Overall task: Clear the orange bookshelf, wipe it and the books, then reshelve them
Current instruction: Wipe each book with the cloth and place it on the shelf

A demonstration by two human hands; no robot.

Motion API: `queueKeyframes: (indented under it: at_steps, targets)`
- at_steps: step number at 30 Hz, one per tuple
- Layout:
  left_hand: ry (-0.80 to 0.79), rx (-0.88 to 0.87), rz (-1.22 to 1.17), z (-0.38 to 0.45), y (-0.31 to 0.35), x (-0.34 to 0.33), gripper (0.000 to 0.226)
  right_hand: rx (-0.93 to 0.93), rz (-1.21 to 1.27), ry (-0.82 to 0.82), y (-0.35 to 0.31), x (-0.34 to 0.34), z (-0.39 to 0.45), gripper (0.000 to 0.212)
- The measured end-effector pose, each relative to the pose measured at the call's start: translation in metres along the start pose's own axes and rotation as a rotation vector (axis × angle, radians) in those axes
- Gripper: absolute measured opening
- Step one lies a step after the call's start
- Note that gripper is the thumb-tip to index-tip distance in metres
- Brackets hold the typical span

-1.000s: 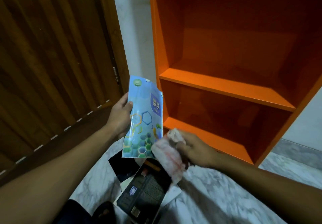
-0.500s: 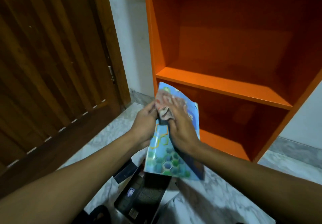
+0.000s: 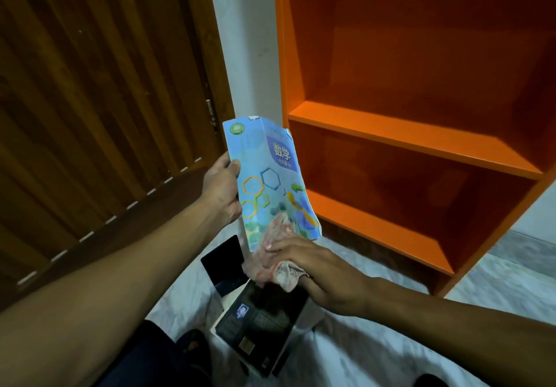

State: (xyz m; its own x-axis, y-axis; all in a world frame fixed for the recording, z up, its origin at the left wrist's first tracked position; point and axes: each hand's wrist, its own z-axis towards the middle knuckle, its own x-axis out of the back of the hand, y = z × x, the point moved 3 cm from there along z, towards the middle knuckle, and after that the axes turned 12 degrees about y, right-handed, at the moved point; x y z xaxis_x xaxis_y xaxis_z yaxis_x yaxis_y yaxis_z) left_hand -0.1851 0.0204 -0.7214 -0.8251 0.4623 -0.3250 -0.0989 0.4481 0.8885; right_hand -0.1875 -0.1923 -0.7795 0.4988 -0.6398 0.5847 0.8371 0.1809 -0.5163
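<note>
The blue book (image 3: 270, 182) is held up in front of the orange bookshelf (image 3: 415, 133). The left hand (image 3: 222, 194) grips its side edge. The right hand (image 3: 313, 269) squeezes a pink cloth (image 3: 276, 254) against its bottom corner. Dark books (image 3: 255, 323) lie on the floor (image 3: 346, 356) below.

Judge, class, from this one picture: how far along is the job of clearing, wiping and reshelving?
Done: the orange bookshelf stands bare. In hand: the left hand holds the blue book while the right hand presses a cloth to its lower cover. Left: the dark books on the floor, then reshelving all.
</note>
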Motion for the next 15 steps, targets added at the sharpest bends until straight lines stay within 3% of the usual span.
queueKeyframes:
  at_steps: [2, 5, 8, 10, 12, 15]
  targets:
    - [-0.012, -0.022, 0.006, 0.002, 0.006, 0.003, 0.033, -0.018, -0.016, -0.05, 0.004, 0.002, -0.006, 0.028]
    - [-0.043, -0.058, 0.019, 0.004, 0.018, 0.007, 0.031, -0.323, -0.035, -0.069, 0.028, 0.008, -0.02, 0.019]
    - [-0.136, -0.128, 0.075, 0.001, 0.028, 0.008, 0.034, -0.777, 0.075, 0.178, 0.055, 0.023, -0.027, 0.013]
    - [-0.205, -0.202, 0.135, -0.006, 0.035, 0.007, 0.035, -0.975, 0.219, 0.337, 0.064, 0.036, -0.022, 0.01]
    - [-0.292, -0.274, 0.2, -0.013, 0.04, 0.005, 0.037, -1.051, 0.37, 0.383, 0.065, 0.046, -0.011, 0.026]
    - [-0.436, -0.365, 0.316, -0.031, 0.046, -0.003, 0.038, -1.005, 0.616, 0.357, 0.059, 0.053, 0.013, 0.027]
